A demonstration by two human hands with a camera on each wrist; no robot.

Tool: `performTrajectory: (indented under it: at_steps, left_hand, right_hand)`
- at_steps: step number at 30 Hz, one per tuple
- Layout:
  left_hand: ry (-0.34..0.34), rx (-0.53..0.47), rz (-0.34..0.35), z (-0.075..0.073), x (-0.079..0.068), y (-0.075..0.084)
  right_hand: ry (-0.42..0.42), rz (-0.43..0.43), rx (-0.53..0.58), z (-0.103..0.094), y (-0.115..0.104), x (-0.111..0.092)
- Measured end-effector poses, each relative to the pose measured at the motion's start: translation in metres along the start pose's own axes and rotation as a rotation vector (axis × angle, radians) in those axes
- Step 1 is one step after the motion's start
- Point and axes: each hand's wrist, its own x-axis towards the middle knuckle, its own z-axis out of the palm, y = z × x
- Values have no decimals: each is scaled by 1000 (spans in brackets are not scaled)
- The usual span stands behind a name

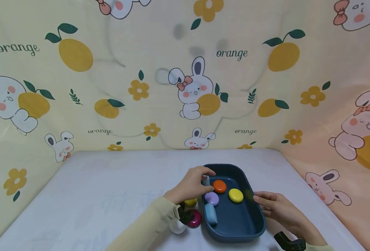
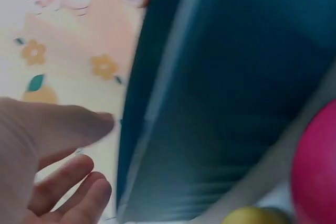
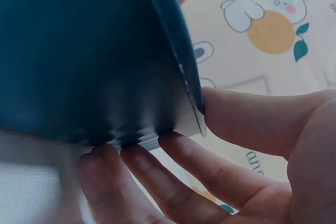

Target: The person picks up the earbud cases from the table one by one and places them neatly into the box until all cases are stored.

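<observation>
A dark blue tray (image 1: 235, 230) with rounded corners sits on the white table. Inside it lie an orange disc-shaped piece (image 1: 219, 187), a yellow one (image 1: 236, 195), a lilac one (image 1: 211, 198) and a light blue oblong piece (image 1: 211, 214). My left hand (image 1: 189, 183) reaches over the tray's far left rim, thumb and fingers apart. A small pale blue thing (image 1: 205, 180) shows in the gap between them, partly covered. In the left wrist view, the thumb (image 2: 79, 121) is beside the rim. My right hand (image 1: 282, 209) holds the tray's right side, thumb at the rim, fingertips against the outer wall.
Left of the tray, partly behind my left wrist, lie a magenta round piece (image 1: 195, 219), a white one (image 1: 178, 226) and a yellow one (image 1: 191, 202). A printed cloth (image 1: 159, 115) with rabbits and oranges stands behind and beside the table (image 1: 109, 188).
</observation>
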Motion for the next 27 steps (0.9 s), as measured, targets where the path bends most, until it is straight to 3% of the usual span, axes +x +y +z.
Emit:
performTrajectory:
  at_steps: [6,9,13,16,22,27]
  left_hand:
    - [156,-101,-20,-31,-20,-3]
    - [173,-101,-58,-49,-36,-5]
    - [136,-85,-104,-65,-57,-11]
    - [93,-66,-130,-69,-73,-17]
    - [-18,-97,-140,-62,-103,-29]
    - [-102,-155,-142,-59,-109,-32]
  right_hand:
    - [-22,7,22,0,0,1]
    - [-16,15,21,0,0,2]
    - [-5,20,12,1,-1,3]
    - [5,23,5,2,-2,4]
    - [20,39,-6,3,-2,7]
    - [28,57,-12,-1,1,5]
